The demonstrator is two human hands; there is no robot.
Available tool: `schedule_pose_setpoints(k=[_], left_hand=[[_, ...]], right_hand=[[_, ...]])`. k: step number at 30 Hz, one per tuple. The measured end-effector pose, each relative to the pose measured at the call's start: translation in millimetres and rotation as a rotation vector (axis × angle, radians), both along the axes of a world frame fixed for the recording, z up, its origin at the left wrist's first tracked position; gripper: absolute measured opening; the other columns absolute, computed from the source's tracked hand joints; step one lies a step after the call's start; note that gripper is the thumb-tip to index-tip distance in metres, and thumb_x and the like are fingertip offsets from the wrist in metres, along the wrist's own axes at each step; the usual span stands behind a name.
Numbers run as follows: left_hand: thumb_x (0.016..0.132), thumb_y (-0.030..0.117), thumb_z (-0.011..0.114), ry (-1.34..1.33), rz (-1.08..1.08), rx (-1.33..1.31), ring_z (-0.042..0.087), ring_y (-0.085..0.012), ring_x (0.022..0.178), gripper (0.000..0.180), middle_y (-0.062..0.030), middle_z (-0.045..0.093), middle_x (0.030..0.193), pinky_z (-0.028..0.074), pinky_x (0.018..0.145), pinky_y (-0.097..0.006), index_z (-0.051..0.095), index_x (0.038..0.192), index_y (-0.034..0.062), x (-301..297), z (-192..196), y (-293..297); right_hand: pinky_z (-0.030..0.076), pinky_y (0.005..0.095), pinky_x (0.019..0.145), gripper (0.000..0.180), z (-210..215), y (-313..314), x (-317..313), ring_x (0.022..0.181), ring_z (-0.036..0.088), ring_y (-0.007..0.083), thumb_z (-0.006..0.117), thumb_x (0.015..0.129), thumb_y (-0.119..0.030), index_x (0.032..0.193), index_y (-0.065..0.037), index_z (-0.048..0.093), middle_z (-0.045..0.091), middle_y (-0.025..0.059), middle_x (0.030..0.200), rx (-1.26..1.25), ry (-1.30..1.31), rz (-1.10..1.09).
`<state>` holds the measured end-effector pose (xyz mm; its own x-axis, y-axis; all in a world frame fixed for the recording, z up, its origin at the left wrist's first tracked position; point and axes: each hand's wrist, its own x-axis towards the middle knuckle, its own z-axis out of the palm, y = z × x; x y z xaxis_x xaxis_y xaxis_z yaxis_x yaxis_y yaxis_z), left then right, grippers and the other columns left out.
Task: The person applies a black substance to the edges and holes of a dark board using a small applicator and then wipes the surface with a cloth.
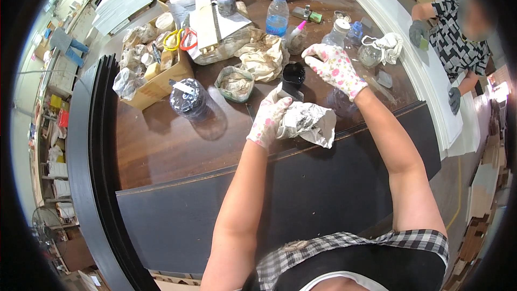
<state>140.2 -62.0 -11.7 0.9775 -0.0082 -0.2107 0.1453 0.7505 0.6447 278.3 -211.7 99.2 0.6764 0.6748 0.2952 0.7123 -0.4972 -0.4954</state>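
Note:
Both my hands wear white gloves with a pink flower print. My left hand [269, 118] is closed on a crumpled white paper [308, 122], just above the near edge of the brown tabletop. A small grey flat piece [291, 94] shows by its thumb; whether the hand grips that too is unclear. Right beyond it stands a cup with black contents [294, 74]. My right hand [336, 70] hovers to the right of the cup, its fingers bent together; anything between them is hidden. A dark container [341, 102] is partly covered below my right wrist.
A black board [280, 194] lies nearest me. Around the tabletop stand a paint-smeared jar [188, 98], a cardboard box [153, 90], scissors [180, 40], a blue-liquid bottle [277, 15] and a glass jar [370, 54]. Across white panels [414, 70], a gloved person [458, 37] works at right.

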Motion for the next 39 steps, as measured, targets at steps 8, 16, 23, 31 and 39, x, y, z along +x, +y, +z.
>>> schedule_pose_setpoints(k=[8,16,23,31,39], left_hand=[[0.092,0.002,0.063,-0.033,0.017,0.031,0.069,-0.0197,0.095,0.044,-0.0109,0.068,0.111,0.059,0.085,-0.035,0.053,0.135,-0.0004,1.8,-0.2,4.0],[0.093,0.0,0.06,0.018,0.043,0.055,0.071,-0.0214,0.092,0.036,-0.0122,0.069,0.108,0.06,0.082,-0.035,0.056,0.129,-0.0022,-0.2,8.2,0.1],[0.096,0.002,0.058,-0.041,0.058,0.126,0.07,-0.0202,0.093,0.034,-0.0116,0.069,0.108,0.061,0.081,-0.034,0.055,0.13,-0.0006,0.9,2.9,7.4],[0.095,0.006,0.06,-0.123,-0.097,-0.192,0.069,-0.0192,0.085,0.042,-0.0112,0.068,0.104,0.06,0.075,-0.031,0.05,0.135,0.0005,-10.8,46.7,-4.2],[0.088,0.017,0.072,-0.108,-0.16,-0.053,0.065,-0.0169,0.083,0.054,-0.0119,0.065,0.101,0.057,0.073,-0.03,0.05,0.134,-0.0018,-13.4,43.5,0.8]], right_hand=[[0.053,0.0417,0.078,0.014,-11.8,-18.1,-12.1,0.086,0.068,0.0329,0.061,0.09,-0.021,0.092,-0.008,0.066,0.069,0.0144,0.087,0.059,-0.005,-0.058],[0.052,0.0429,0.077,0.013,-33.8,-33.1,-17.5,0.085,0.067,0.0331,0.059,0.091,-0.019,0.097,-0.009,0.065,0.069,0.0131,0.089,0.044,-0.01,-0.098],[0.048,0.0289,0.056,0.012,-24.7,-35.9,-35.7,0.061,0.062,0.0133,0.057,0.096,-0.014,0.101,-0.006,0.065,0.066,0.0074,0.073,0.34,0.365,-0.243],[0.036,0.0169,0.044,0.022,-17.5,-51.8,-55.4,0.05,0.048,0.0026,0.057,0.1,-0.012,0.116,-0.002,0.067,0.063,0.0011,0.071,0.715,1.069,-0.124],[0.033,0.0172,0.043,0.02,4.0,-53.3,-70.9,0.048,0.045,0.003,0.057,0.099,-0.014,0.11,0.0,0.068,0.061,0.0016,0.069,0.65,0.939,-0.149]])
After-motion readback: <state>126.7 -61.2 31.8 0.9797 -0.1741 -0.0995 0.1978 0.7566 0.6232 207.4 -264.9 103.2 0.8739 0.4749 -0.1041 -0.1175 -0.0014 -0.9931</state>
